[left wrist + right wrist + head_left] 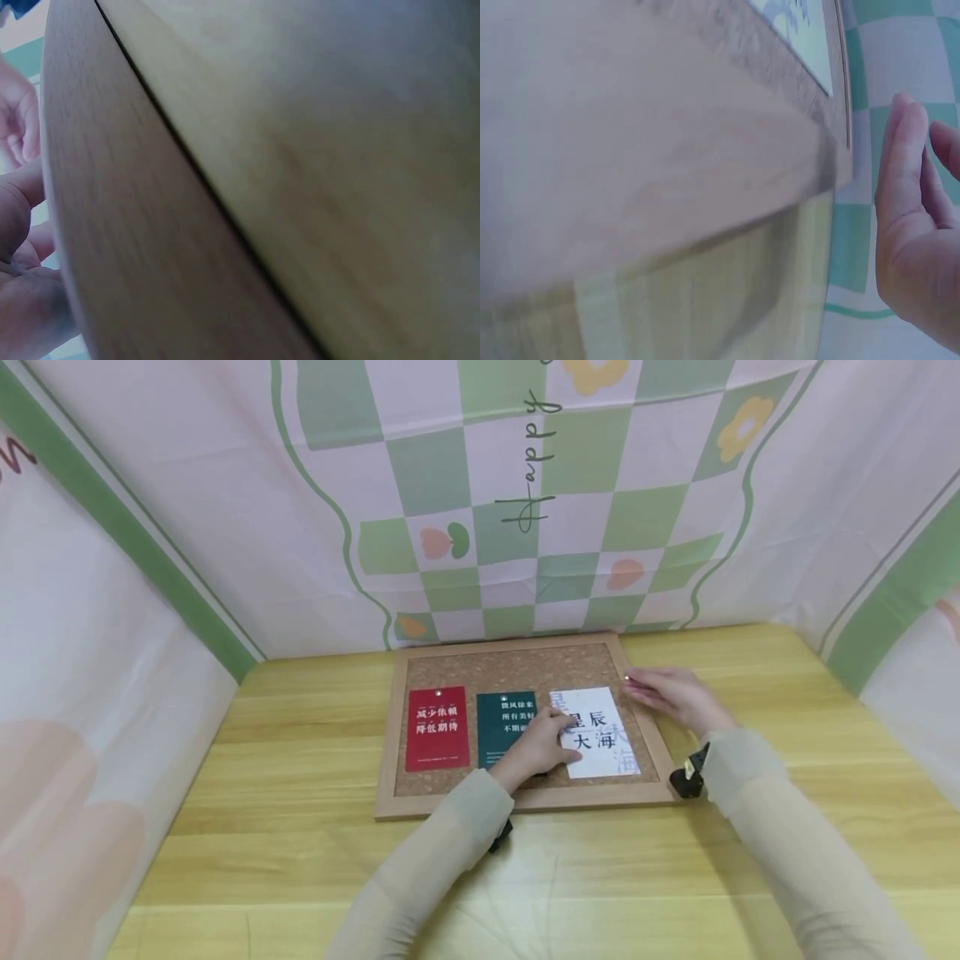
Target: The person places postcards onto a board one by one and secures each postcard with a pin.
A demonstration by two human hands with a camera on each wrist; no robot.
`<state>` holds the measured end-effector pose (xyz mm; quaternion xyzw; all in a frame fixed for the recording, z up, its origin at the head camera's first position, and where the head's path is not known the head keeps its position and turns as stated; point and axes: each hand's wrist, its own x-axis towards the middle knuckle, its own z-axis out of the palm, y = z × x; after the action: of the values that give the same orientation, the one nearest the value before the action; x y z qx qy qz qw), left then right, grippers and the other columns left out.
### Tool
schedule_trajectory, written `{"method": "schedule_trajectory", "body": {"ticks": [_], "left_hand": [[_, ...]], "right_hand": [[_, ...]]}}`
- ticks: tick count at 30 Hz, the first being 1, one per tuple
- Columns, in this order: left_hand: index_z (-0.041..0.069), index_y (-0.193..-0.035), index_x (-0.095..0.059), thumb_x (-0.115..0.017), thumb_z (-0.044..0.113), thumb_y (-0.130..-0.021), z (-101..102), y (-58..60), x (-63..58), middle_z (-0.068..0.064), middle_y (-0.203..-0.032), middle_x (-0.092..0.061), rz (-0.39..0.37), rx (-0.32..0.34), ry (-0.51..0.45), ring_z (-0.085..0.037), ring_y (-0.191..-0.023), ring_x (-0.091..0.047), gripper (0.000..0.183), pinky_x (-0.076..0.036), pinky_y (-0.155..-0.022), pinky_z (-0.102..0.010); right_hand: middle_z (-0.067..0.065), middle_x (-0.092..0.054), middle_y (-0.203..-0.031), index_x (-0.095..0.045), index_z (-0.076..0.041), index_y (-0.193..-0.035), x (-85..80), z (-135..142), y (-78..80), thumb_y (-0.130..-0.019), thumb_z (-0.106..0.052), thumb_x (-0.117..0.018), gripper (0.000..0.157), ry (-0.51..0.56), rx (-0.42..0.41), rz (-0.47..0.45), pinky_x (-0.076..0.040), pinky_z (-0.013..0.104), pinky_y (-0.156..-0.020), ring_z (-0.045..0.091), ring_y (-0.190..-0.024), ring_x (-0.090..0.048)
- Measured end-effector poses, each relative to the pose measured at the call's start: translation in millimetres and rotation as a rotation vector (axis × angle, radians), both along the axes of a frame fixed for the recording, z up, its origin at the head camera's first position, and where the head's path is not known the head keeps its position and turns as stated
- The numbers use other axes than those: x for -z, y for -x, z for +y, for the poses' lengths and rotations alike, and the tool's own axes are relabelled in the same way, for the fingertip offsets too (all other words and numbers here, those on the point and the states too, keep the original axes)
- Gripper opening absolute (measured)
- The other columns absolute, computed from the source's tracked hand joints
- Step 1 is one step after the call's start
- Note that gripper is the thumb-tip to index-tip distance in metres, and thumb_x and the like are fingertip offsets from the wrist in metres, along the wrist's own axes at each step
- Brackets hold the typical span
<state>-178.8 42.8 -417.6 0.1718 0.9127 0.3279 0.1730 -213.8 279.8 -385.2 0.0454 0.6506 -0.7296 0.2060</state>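
Observation:
My left hand (534, 745) rests over the white card (606, 758) with large dark characters, its fingers extended and pressing the card's left side onto the framed corkboard (510, 667). Beside the board's right edge, my right hand (678, 697) pinches a tiny pale thing that looks like a push pin (627, 677) between thumb and fingertips. A dark green card (495, 743) lies partly under the left wrist, and a red card (437, 743) sits farther left; each has a small pin at its top. In the right wrist view the right hand's fingers (904, 165) come close to the thumb.
The corkboard's wooden frame (385, 760) lies on a yellow wood-grain table (285, 777). A checked green and white cloth (502, 535) hangs right behind the board, with more cloth at both sides. Black wrist cameras sit under both wrists.

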Motion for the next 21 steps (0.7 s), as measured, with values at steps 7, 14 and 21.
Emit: {"method": "schedule_trajectory", "body": {"ticks": [7, 14, 21], "left_hand": [[0.016, -0.140, -0.049, -0.071, 0.025, -0.087, 0.4, 0.2, -0.4, -0.005, -0.141, -0.043, 0.004, 0.001, 0.009, -0.018, -0.128, -0.046, 0.058, -0.043, -0.104, -0.030], [0.016, -0.140, -0.050, -0.071, 0.025, -0.086, 0.9, 0.6, -0.6, -0.005, -0.141, -0.043, 0.010, 0.002, 0.025, -0.018, -0.129, -0.046, 0.058, -0.042, -0.106, -0.029], [0.016, -0.141, -0.048, -0.070, 0.026, -0.087, 0.6, 0.4, -0.6, -0.005, -0.143, -0.042, 0.004, 0.007, 0.032, -0.019, -0.130, -0.045, 0.058, -0.043, -0.106, -0.031]], "right_hand": [[-0.009, -0.072, -0.084, -0.016, 0.016, -0.141, -3.2, -17.4, 3.5, -0.098, -0.009, -0.051, 0.061, -0.056, -0.012, -0.017, -0.053, 0.013, -0.083, 0.001, -0.085, -0.068], [-0.017, -0.068, -0.080, -0.018, 0.014, -0.144, -4.5, -28.8, 6.1, -0.098, -0.006, -0.049, 0.058, -0.100, -0.017, -0.018, -0.052, 0.011, -0.082, -0.003, -0.083, -0.066], [-0.017, -0.067, -0.079, -0.022, 0.013, -0.144, -3.0, -39.7, 8.1, -0.098, -0.007, -0.049, 0.057, -0.146, -0.021, -0.015, -0.052, 0.009, -0.080, -0.005, -0.081, -0.065]]}}
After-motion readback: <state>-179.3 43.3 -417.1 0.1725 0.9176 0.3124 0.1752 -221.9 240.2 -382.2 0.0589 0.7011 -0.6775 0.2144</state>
